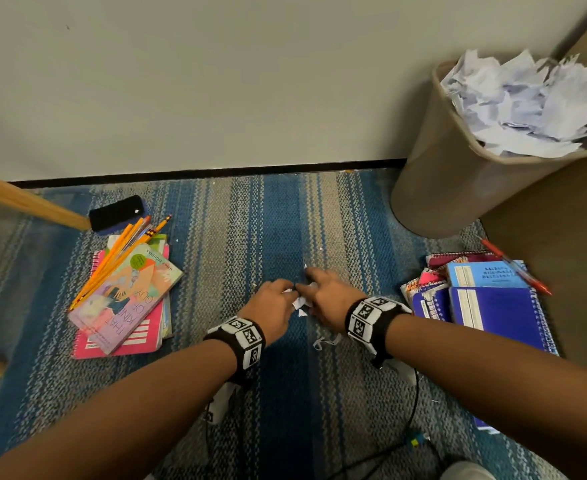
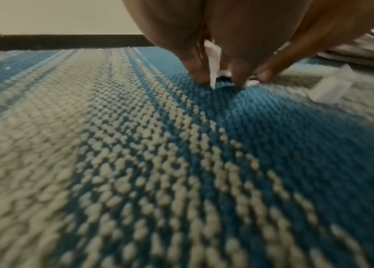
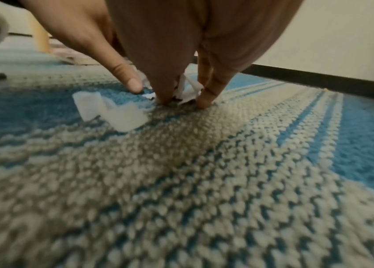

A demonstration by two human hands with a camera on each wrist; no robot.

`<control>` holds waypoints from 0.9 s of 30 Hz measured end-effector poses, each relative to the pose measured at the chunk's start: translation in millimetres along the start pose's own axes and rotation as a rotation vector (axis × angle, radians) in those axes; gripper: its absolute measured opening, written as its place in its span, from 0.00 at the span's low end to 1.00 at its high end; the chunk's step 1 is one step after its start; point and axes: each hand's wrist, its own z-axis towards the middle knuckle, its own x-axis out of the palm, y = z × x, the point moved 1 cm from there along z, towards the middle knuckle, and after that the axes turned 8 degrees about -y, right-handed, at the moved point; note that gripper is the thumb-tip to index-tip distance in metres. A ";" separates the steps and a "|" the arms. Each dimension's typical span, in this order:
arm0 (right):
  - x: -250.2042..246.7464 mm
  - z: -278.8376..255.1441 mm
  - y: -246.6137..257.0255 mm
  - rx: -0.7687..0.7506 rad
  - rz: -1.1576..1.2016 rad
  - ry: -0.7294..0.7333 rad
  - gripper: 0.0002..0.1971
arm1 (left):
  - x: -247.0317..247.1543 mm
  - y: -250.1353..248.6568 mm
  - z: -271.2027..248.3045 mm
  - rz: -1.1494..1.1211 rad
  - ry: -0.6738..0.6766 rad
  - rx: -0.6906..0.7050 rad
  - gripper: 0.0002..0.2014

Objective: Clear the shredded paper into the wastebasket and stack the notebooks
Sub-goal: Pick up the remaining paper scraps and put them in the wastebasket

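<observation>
Both hands are down on the striped carpet (image 1: 216, 258), fingertips together. The left hand (image 1: 273, 301) pinches a white paper scrap (image 2: 213, 59) between thumb and fingers; the right hand (image 1: 326, 296) has its fingers curled round crumpled shredded paper (image 3: 187, 90). Two loose scraps lie just beside them, one (image 3: 112, 110) near the thumbs, one (image 1: 325, 341) by the right wrist. The wastebasket (image 1: 437, 181), heaped with paper, stands at far right. Two piles: notebooks (image 1: 486, 299) at right, books with pencils (image 1: 125, 296) at left.
</observation>
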 end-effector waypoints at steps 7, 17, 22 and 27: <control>-1.4 -3.6 1.6 -0.147 -0.105 0.067 0.12 | -1.8 -15.0 -9.7 0.031 0.053 0.052 0.12; -62.8 -22.2 -40.2 0.205 0.239 -0.081 0.04 | -14.7 -20.3 8.6 -0.008 0.131 -0.143 0.10; -76.1 -39.2 -49.6 0.215 0.337 -0.107 0.04 | -5.9 -21.9 -3.0 -0.205 0.123 -0.119 0.08; -59.6 -50.5 -41.3 0.190 0.316 -0.031 0.03 | 15.8 -52.4 -29.4 -0.185 0.272 0.081 0.26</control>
